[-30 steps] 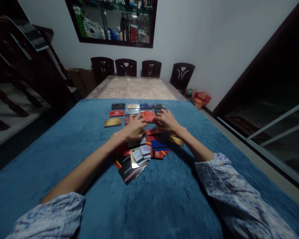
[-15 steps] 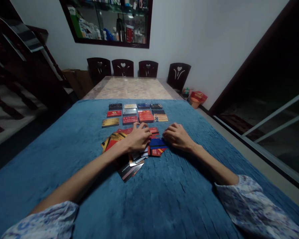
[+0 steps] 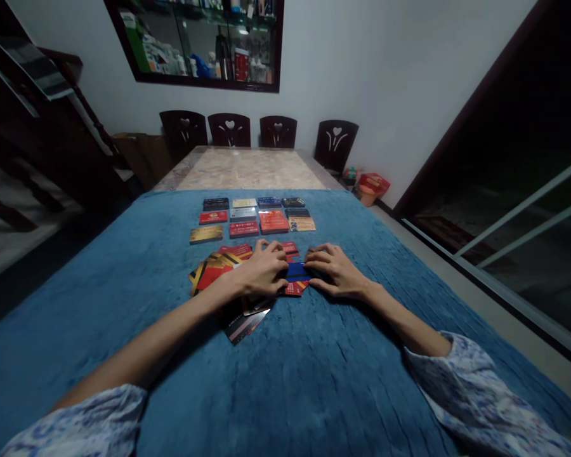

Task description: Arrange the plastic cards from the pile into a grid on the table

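Note:
A blue card [image 3: 296,272] lies on top of a spread pile of cards in front of me. My left hand [image 3: 265,270] bends over the pile, its curled fingers and thumb closed about the card's left end. At the right end, my right hand [image 3: 332,271] has its fingers and thumb around the card's edge. Red and gold cards [image 3: 212,270] fan out left of my left hand, partly under the wrist. A dark card [image 3: 242,324] pokes out nearest me. A red card [image 3: 292,289] shows beneath the blue one.
Beyond the pile, several card stacks stand in rows, among them a gold stack [image 3: 206,233] and an orange-red stack [image 3: 273,221]. A blue cloth [image 3: 285,381] covers the near part of the table [image 3: 247,168]. Dark chairs [image 3: 229,130] line the far end.
My right hand has shifted left and its thumb now shows at the blue card's right end. The left hand has moved slightly toward me. The view has turned a little to the right.

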The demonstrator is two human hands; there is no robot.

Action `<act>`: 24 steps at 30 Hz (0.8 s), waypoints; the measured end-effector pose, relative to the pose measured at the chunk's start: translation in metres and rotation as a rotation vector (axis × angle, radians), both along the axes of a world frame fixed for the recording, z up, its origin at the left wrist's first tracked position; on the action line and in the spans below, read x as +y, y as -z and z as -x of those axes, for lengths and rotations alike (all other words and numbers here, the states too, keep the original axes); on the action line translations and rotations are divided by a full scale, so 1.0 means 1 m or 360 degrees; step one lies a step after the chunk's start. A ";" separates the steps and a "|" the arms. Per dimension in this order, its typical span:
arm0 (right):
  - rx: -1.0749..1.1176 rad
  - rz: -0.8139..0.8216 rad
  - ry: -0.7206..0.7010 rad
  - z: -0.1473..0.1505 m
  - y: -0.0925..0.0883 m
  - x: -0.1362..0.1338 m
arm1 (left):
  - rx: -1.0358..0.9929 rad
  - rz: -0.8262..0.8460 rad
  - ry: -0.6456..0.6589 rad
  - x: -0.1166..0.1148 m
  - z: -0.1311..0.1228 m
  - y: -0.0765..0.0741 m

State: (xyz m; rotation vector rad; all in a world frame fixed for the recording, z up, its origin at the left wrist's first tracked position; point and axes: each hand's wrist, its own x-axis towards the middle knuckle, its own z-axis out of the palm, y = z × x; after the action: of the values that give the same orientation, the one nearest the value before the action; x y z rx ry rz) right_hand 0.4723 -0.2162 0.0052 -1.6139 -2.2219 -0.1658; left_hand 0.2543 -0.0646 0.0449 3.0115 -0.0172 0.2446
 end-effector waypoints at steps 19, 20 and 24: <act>0.0039 -0.0095 -0.0136 0.002 -0.001 0.001 | -0.0006 -0.0032 0.0119 0.007 0.000 -0.003; 0.0044 -0.0114 -0.0129 0.002 -0.001 0.001 | -0.0006 -0.0018 0.0117 0.009 0.000 -0.004; 0.0088 -0.0193 -0.0050 0.003 0.002 0.004 | -0.0028 0.0072 0.0087 0.014 0.001 -0.007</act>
State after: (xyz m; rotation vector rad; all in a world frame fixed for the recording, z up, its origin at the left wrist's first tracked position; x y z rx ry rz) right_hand 0.4688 -0.2118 0.0027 -1.5008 -2.1509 -0.2397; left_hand 0.2533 -0.0504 0.0517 2.9590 -0.0942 0.2623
